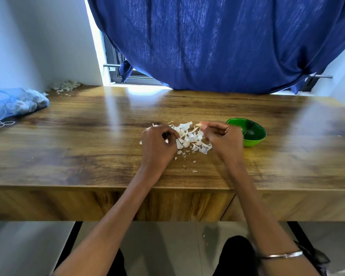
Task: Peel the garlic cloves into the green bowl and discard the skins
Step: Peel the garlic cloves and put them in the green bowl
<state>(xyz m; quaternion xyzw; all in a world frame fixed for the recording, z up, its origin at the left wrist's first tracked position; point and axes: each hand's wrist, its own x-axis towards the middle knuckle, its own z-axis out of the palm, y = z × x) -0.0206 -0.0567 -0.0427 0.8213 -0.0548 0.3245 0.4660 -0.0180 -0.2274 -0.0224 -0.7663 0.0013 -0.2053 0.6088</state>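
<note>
We've got the right hand [222,136] pinching a small pale garlic clove [200,124] at its fingertips, just above the heap of white papery garlic skins [189,139] on the brown wood-grain table [88,136]. The left hand [157,143] is curled, with a white scrap showing between its fingers; skin or clove, we can't tell. The round green plastic bowl [253,134] sits at 3 o'clock of the heap, just behind the right hand.

Risks as we judge them:
- Clove is small, slippery; a loose pinch drops it into the heap, where it's hard to spot.
- Skins are light; a quick sweep scatters them. Flakes already lie toward 6 o'clock, near the table edge.
- Right wrist close to the bowl; a careless reach could knock it.
</note>
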